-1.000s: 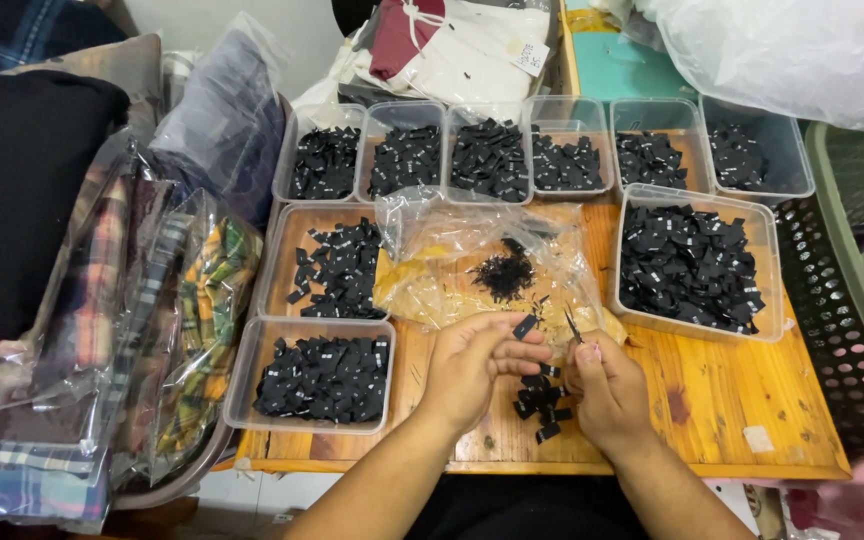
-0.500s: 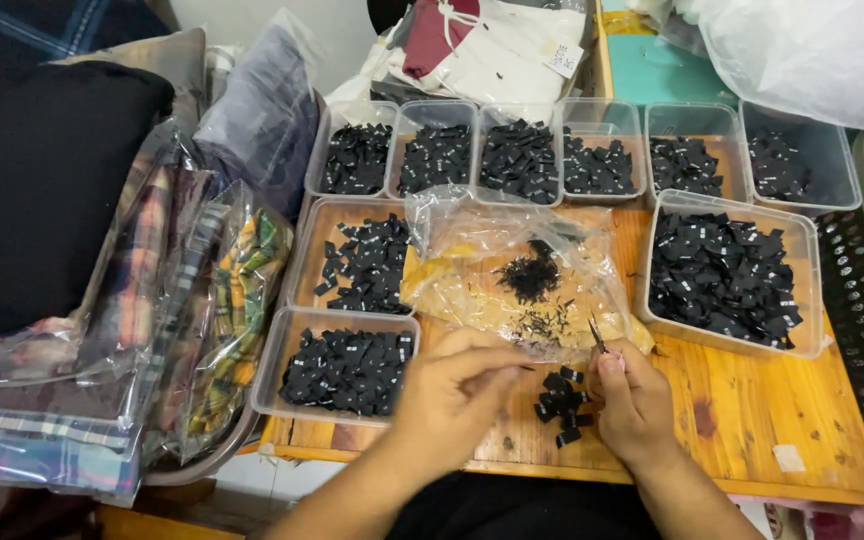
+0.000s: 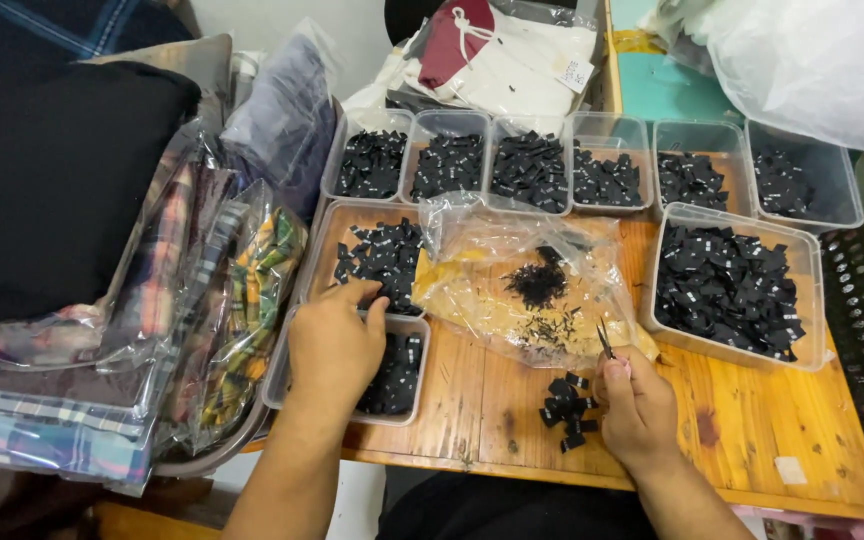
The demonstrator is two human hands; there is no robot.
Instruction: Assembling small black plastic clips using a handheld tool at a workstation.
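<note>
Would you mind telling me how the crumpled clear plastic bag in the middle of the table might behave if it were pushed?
The crumpled clear plastic bag looks thin and wrinkled, so it would probably buckle rather than slide as one piece. It seems light, holding only a small heap of dark scraps, which would likely shift or spill. Its glossy film may feel slippery.

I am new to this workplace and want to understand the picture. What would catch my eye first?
First, the many clear plastic trays of small black tags, covering the wooden table. The left hand reaches over the near-left tray, while the right hand holds small scissors beside a little pile of tags. A crumpled clear bag with dark scraps lies in the middle.
</note>
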